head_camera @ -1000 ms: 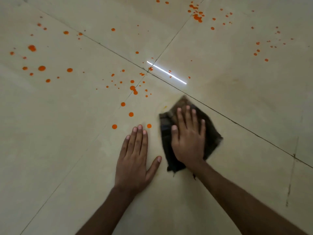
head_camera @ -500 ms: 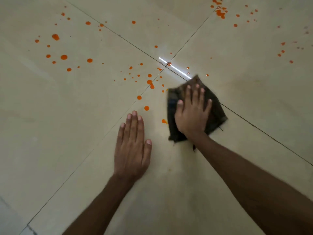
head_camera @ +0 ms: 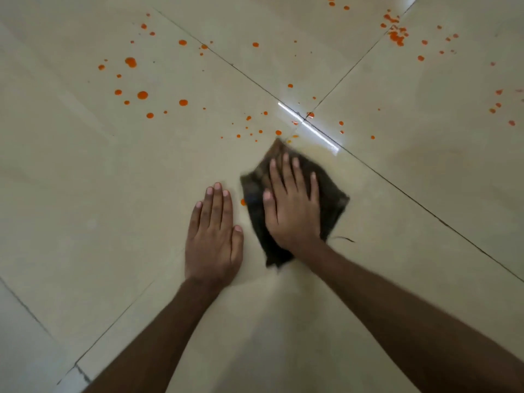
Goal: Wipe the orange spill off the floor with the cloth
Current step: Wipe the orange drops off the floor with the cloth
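Pressing a dark, crumpled fabric cloth [head_camera: 331, 199] at centre under straight, spread fingers, the right hand [head_camera: 293, 211] looks early in the job, the left hand [head_camera: 214, 239] resting flat-fingered on the glossy beige tiled floor [head_camera: 85, 194], where scattered orange spill droplets [head_camera: 141, 95] lie unwiped from nine to two o'clock.

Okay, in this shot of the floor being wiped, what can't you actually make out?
Head view: floor beneath the cloth, covered by it and the pressing right hand.
Head view: floor under the flat left hand.
Head view: orange spill runs off the top and right edges; its extent is cut off.
Head view: the cloth's far corner is motion-blurred; its weave is unreadable.
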